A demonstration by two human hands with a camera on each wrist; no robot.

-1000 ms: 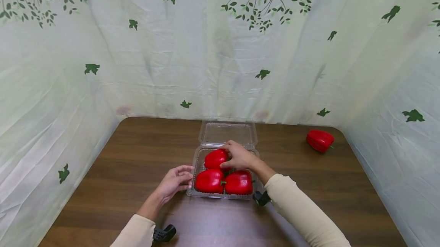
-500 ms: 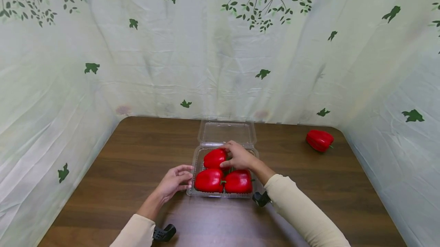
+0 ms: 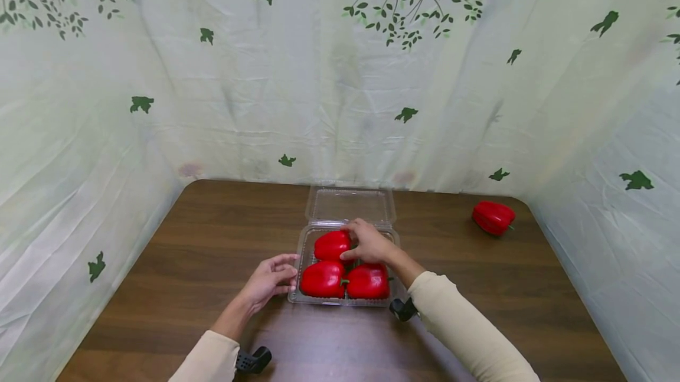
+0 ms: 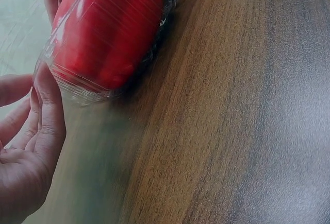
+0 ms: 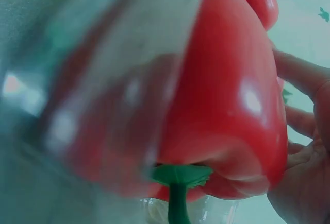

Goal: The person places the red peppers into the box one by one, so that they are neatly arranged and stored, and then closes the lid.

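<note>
A clear plastic clamshell container (image 3: 340,302) holds 3 red bell peppers. In the head view, one pepper (image 3: 330,245) lies at the back left, with my right hand (image 3: 370,244) gripping its right end between thumb and fingers. In front sit the front-left pepper (image 3: 321,279) and the front-right pepper (image 3: 369,281), side by side. My left hand (image 3: 271,280) pinches the container's left rim; the left wrist view shows its thumb and fingers (image 4: 50,105) at that edge. The front-right pepper with its green stem (image 5: 178,198) fills the right wrist view, partly behind the blurred plastic wall.
The container's lid (image 3: 350,206) lies folded back toward the curtain. Another red bell pepper (image 3: 493,218) rests at the table's far right corner. A leaf-printed curtain (image 3: 340,104) closes off the back and sides of the wooden table (image 3: 223,222).
The hands, container and peppers keep almost the same places. Only a very slight shift of the back-left pepper and of the whole view shows.
</note>
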